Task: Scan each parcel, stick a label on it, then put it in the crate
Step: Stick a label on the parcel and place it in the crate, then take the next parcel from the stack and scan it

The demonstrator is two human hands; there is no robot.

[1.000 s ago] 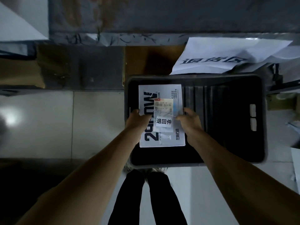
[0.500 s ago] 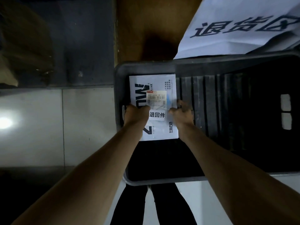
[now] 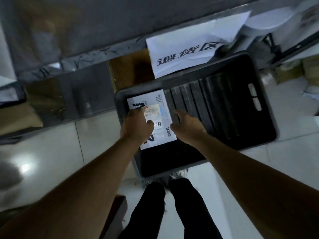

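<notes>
Pale glossy floor tiles spread under a dark plastic crate that sits on the floor in front of the person's feet, with a white paper sign printed in large characters hanging just behind its far rim. Compared with a second ago, when both hands held the white parcel by its side edges above the crate floor, the hold has loosened. The parcel now lies flat in the near-left corner of the crate, against the ribbed bottom, with its shipping label and a smaller white sticker facing up.

The right hand has come off the parcel's right edge; its fingers are spread and loose, gripping nothing, hovering just beside the parcel. The left hand rests over the parcel's left part, fingers curled down onto the surface; whether it presses, pinches an edge or is only lifting away cannot be told from this blurred view. The camera has also swung and tilted since half a second ago, so the crate looks rotated.

Judged from this, the placing step for this parcel is essentially done: it is labelled and inside the crate. What remains is likely only for the left hand to let go before the next parcel is fetched.
</notes>
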